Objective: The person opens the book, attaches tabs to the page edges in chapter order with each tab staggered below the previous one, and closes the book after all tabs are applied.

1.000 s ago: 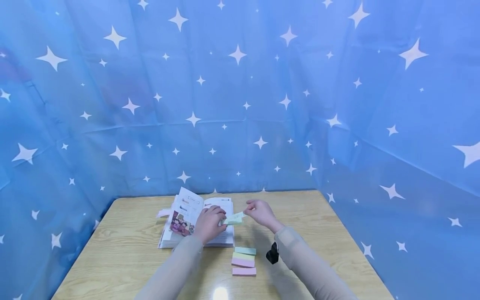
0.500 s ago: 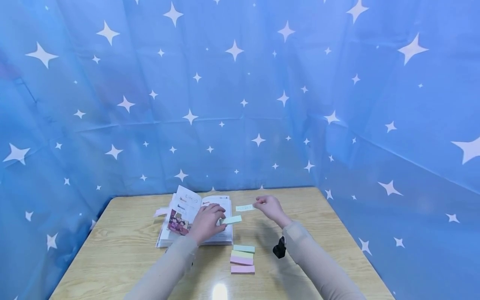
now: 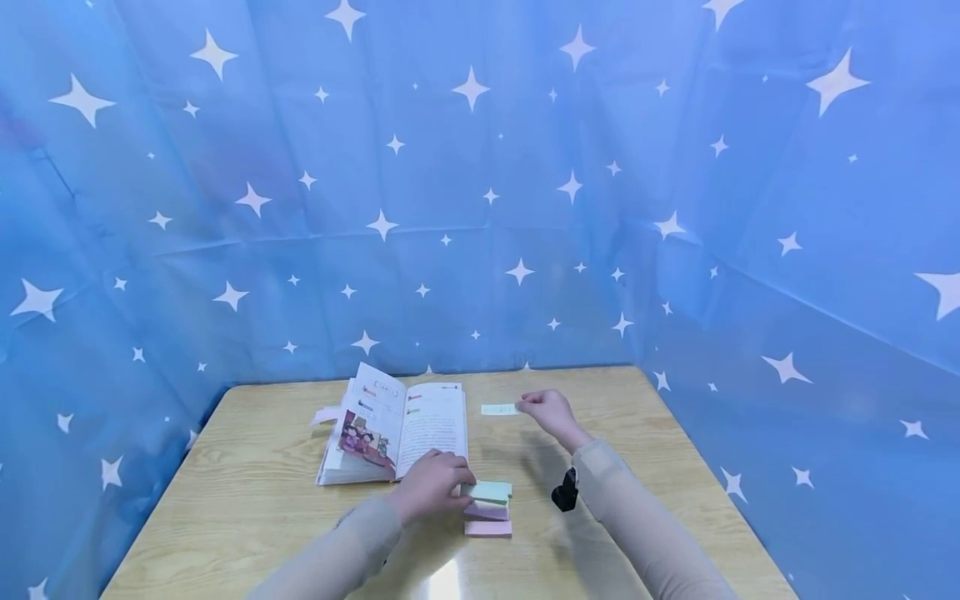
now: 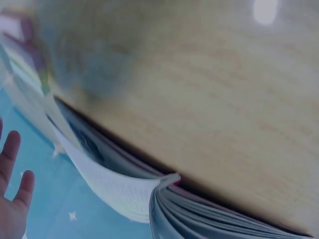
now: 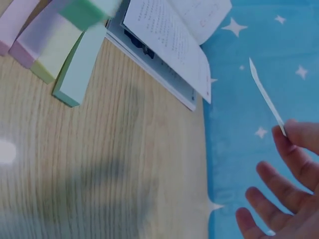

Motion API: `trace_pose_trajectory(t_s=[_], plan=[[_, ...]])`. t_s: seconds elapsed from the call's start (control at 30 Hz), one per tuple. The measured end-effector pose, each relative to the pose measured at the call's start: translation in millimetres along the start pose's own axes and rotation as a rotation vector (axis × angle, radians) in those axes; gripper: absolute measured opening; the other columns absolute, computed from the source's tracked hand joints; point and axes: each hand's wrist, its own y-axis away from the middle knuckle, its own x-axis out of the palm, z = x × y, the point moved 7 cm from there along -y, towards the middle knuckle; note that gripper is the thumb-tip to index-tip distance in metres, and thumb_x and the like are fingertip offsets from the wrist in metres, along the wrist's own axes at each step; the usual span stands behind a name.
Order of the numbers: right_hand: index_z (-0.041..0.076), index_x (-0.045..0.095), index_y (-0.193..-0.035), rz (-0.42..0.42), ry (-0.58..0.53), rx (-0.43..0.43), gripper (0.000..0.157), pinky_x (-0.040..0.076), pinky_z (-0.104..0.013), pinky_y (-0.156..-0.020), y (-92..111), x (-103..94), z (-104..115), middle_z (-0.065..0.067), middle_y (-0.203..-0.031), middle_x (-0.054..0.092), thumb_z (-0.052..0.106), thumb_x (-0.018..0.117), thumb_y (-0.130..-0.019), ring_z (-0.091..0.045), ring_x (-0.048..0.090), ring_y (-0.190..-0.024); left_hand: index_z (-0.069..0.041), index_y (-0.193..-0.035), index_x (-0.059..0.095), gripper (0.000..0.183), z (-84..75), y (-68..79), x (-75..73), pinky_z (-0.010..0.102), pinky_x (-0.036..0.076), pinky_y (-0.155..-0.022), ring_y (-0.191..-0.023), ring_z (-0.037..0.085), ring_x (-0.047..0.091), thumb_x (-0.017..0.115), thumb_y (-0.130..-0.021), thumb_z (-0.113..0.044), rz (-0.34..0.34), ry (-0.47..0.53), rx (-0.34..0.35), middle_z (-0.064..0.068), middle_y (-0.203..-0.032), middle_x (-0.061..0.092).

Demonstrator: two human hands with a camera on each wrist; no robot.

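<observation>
My right hand (image 3: 551, 415) pinches one end of a single pale-green sticky note (image 3: 498, 409), raised above the table. In the right wrist view the note (image 5: 266, 94) appears edge-on between thumb and index finger. Lower down, my left hand (image 3: 433, 482) grips a green sticky-note pad (image 3: 491, 490) by its left end, over the other pads. That pad (image 5: 82, 14) looks blurred in the right wrist view, above a second green pad (image 5: 77, 69). An open book (image 3: 431, 425) lies behind my left hand.
Beside the green pad are a yellow pad (image 5: 55, 55), a purple pad (image 3: 486, 511) and a pink pad (image 3: 487, 529). A pinkish tab (image 3: 326, 414) sticks out from the book's left side. A blue star-patterned curtain (image 3: 420, 250) hangs behind the wooden table (image 3: 225, 500).
The single note has come off the green pad and moved right with my right hand. My left hand has carried the pad from the book down to the other pads.
</observation>
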Motion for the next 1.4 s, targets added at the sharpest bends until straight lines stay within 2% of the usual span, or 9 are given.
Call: trace_pose_trajectory(t_s=[0.47,0.77,0.87,0.97,1.03,1.1,1.17,1.27,1.4], plan=[[-0.003,0.072,-0.099,0.003,0.03,-0.011,0.025,0.048,-0.047,-0.09,-0.9,-1.2,-4.4,-0.018,-0.129,0.06,0.02,0.062,-0.095,-0.037,0.052,-0.122,-0.027,-0.091,0.073,0.02,-41.3,16.2,19.9,0.017,0.041,-0.071,-0.072,-0.003,0.051,0.074,-0.08,-0.045,0.013,-0.057,0.236,-0.017,-0.082,0.062],[-0.003,0.072,-0.105,0.015,0.031,-0.027,0.026,0.047,-0.05,-0.094,0.9,0.6,-5.7,-0.02,-0.13,0.059,0.019,0.062,-0.094,-0.038,0.052,-0.121,-0.029,-0.093,0.069,0.024,-46.7,25.7,30.5,0.014,0.034,-0.065,-0.069,-0.004,0.046,0.075,-0.076,-0.045,0.04,-0.036,0.231,-0.02,-0.078,0.057],[-0.002,0.071,-0.089,0.013,0.021,-0.02,0.023,0.048,-0.046,-0.088,2.2,1.4,-7.2,-0.02,-0.129,0.06,0.019,0.062,-0.094,-0.035,0.054,-0.119,-0.03,-0.094,0.065,0.026,-49.5,27.1,28.9,0.013,0.03,-0.063,-0.068,-0.004,0.044,0.076,-0.075,-0.043,0.022,-0.032,0.243,-0.021,-0.077,0.054],[0.005,0.058,-0.065,0.014,0.013,-0.008,0.033,0.047,-0.038,-0.075,3.3,3.7,-9.6,-0.019,-0.129,0.06,0.019,0.062,-0.094,-0.025,0.062,-0.093,-0.032,-0.091,0.063,0.023,-51.4,27.6,28.5,0.013,0.027,-0.062,-0.068,-0.004,0.043,0.076,-0.075,-0.042,0.017,-0.03,0.257,-0.022,-0.076,0.052],[0.008,0.047,-0.059,0.024,0.01,0.002,0.04,0.042,-0.035,-0.068,3.9,6.3,-11.3,-0.019,-0.13,0.059,0.019,0.062,-0.094,-0.017,0.051,-0.069,-0.034,-0.088,0.064,0.02,-52.1,27.9,29.5,0.013,0.027,-0.062,-0.069,-0.004,0.044,0.076,-0.076,-0.042,0.023,-0.029,0.264,-0.022,-0.078,0.053],[0.009,0.05,-0.06,0.027,0.007,0.008,0.037,0.043,-0.034,-0.068,4.8,8.6,-12.5,-0.02,-0.13,0.059,0.02,0.063,-0.094,-0.016,0.043,-0.063,-0.035,-0.087,0.064,0.017,-52.2,28.3,31.3,0.012,0.026,-0.062,-0.07,-0.004,0.045,0.075,-0.077,-0.043,0.028,-0.031,0.267,-0.022,-0.078,0.053],[0.009,0.049,-0.06,0.034,0.0,0.004,0.038,0.043,-0.035,-0.068,5.2,11.1,-12.7,-0.02,-0.13,0.059,0.019,0.063,-0.093,-0.019,0.054,-0.07,-0.035,-0.087,0.065,0.016,-51.6,28.8,32.9,0.012,0.026,-0.062,-0.071,-0.005,0.046,0.075,-0.078,-0.043,0.031,-0.031,0.269,-0.023,-0.08,0.055],[0.009,0.047,-0.057,0.036,-0.003,-0.009,0.04,0.044,-0.036,-0.074,5.8,14.6,-14.0,-0.02,-0.127,0.061,0.018,0.063,-0.093,-0.031,0.06,-0.108,-0.035,-0.087,0.066,0.015,-50.6,29.2,33.7,0.012,0.026,-0.063,-0.073,-0.005,0.047,0.075,-0.079,-0.044,0.033,-0.027,0.266,-0.024,-0.081,0.056],[0.01,0.042,-0.055,0.036,0.005,-0.019,0.044,0.044,-0.036,-0.075,7.4,20.1,-15.0,-0.02,-0.124,0.062,0.017,0.064,-0.092,-0.03,0.06,-0.108,-0.035,-0.087,0.067,0.018,-49.8,28.8,33.1,0.013,0.027,-0.062,-0.073,-0.005,0.046,0.075,-0.078,-0.048,0.046,-0.03,0.256,-0.024,-0.079,0.054]])
